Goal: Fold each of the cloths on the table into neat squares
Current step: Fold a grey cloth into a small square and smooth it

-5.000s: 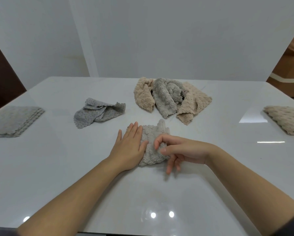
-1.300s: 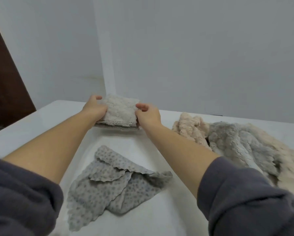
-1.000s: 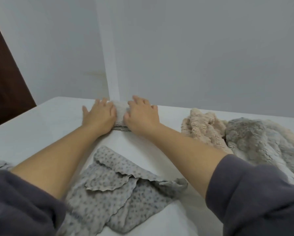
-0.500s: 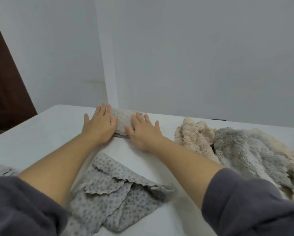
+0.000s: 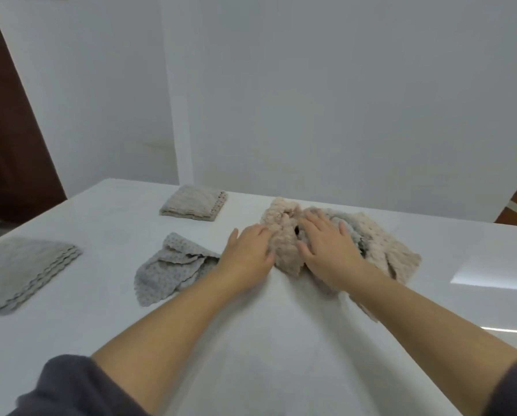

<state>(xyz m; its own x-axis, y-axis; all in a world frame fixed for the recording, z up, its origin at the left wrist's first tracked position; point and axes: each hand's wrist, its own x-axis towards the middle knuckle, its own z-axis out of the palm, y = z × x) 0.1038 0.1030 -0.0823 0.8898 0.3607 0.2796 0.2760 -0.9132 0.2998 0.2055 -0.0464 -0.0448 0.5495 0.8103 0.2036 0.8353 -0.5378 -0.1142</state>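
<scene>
The crumpled beige cloth (image 5: 284, 238) sits right of centre, tangled with a grey fluffy cloth (image 5: 351, 228). Your right hand (image 5: 329, 250) lies on the heap, fingers straight and spread, probably pinning it. Your left hand (image 5: 248, 250) meets the beige edge; whether it pinches, I cannot tell. A folded cloth (image 5: 194, 202) sits upper left, probably parked out of the way.

No words, labels, brands or numbers can be read on the beige cloth (image 5: 281, 217), the table (image 5: 251, 340) or elsewhere; blur may hide fine print.
</scene>
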